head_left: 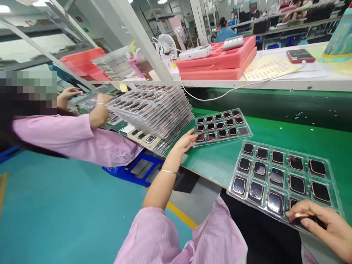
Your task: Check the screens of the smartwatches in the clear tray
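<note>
My left hand (pixel 188 141) grips the near left corner of a clear plastic tray (pixel 192 144), its fingers closed on the edge. Dark square watch cases (pixel 220 125) with copper-coloured rims sit in that tray's pockets. Nearer to me, a second clear tray (pixel 331 176) on the green mat carries similar watch cases (pixel 275 175). Over its near right edge, my right hand (pixel 327 223) pinches one watch case (pixel 301 217) between thumb and fingers, partly covering it and the pockets beneath.
A tall stack of filled trays (pixel 165 113) stands left of my left hand. Beside it, a co-worker's pink sleeve (pixel 63 132) reaches over the bench. On the shelf are red foam blocks (pixel 211 66), a small fan (pixel 167 47) and a phone (pixel 300 56); a white cable (pixel 209 99) hangs down.
</note>
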The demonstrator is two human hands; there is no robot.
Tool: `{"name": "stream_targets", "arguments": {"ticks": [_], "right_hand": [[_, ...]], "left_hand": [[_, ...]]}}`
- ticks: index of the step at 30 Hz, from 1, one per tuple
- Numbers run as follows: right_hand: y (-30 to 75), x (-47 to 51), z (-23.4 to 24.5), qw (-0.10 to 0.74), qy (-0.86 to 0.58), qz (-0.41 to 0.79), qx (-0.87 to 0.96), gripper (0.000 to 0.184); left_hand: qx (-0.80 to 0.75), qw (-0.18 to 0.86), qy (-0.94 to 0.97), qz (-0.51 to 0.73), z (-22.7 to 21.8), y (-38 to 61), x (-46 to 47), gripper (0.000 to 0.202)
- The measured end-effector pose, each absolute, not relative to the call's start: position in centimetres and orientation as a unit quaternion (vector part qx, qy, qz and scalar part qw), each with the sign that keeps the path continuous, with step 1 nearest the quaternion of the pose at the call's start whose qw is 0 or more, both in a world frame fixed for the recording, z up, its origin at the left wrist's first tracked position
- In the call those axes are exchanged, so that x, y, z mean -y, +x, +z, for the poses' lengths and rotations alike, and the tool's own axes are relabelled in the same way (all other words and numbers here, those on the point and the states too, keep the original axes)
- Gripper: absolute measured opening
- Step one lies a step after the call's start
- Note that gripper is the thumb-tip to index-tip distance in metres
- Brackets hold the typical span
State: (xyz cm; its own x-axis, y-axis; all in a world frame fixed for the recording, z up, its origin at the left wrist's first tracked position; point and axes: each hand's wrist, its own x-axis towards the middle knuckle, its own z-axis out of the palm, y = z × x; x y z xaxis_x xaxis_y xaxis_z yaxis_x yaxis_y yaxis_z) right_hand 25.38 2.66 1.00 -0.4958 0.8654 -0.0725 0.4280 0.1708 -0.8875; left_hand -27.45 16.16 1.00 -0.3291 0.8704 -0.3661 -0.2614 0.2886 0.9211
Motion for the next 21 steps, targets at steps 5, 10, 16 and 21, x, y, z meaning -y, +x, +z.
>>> {"name": "stream_targets", "arguments": {"ticks": [5,10,16,21], "right_hand": [[26.1,-3.1,1.9,0.137,-0.383,0.533,0.742,0.026],[26.3,-3.6,2.0,0.126,-0.338,0.577,0.733,0.027],[26.9,-4.0,2.2,0.133,-0.334,0.612,0.705,0.031],[27.2,-4.6,2.5,0.14,-0.333,0.651,0.668,0.035]], "left_hand": [[-0.651,0.453,0.278,0.541,1.1,-28.0,-16.7,0.08],[-0.722,0.311,0.343,0.515,0.9,-27.4,-17.1,0.065],[-0.564,0.242,0.677,0.406,1.9,-15.9,-16.9,0.026],[-0.472,0.314,0.752,0.335,1.9,-7.6,-18.6,0.021]]}}
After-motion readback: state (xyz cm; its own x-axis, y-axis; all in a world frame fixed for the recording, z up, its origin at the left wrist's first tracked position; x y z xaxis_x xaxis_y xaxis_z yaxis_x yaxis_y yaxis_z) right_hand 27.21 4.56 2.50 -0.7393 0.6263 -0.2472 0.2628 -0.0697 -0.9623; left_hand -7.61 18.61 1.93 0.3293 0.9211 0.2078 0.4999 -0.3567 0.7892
